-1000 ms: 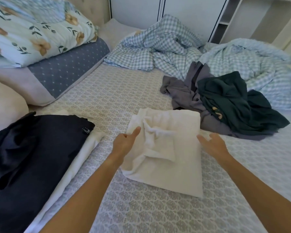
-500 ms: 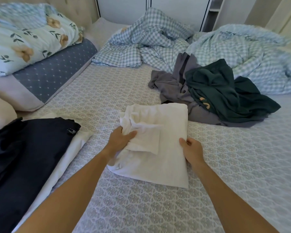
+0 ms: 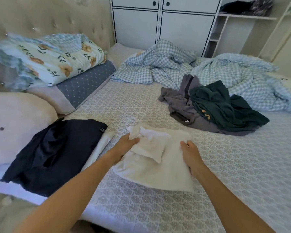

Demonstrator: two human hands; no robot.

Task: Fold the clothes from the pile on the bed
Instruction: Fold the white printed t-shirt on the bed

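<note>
The left hand (image 3: 124, 145) is gripping the bunched left edge of the white garment (image 3: 160, 163) lying on the bed (image 3: 233, 165), fingers curled into the cloth, while the right hand (image 3: 191, 156) is holding its right edge, fingers tucked under. Beyond the white garment, the dark green garment (image 3: 222, 105) is showing yellow marks too small to read, lying on the grey garment (image 3: 180, 100); left of it, a navy garment (image 3: 57, 153) is lying folded.

The bed (image 3: 124, 106), in a grey patterned sheet, carries a folded white garment (image 3: 160, 167) near its middle. At near left a dark navy garment (image 3: 54, 153) lies on a white one (image 3: 101, 147). Farther right a grey garment (image 3: 180, 105) and a dark green garment (image 3: 220, 105) lie heaped together. A checked duvet (image 3: 163, 64) is bunched along the far side, with pillows (image 3: 77, 84) stacked far left.
</note>
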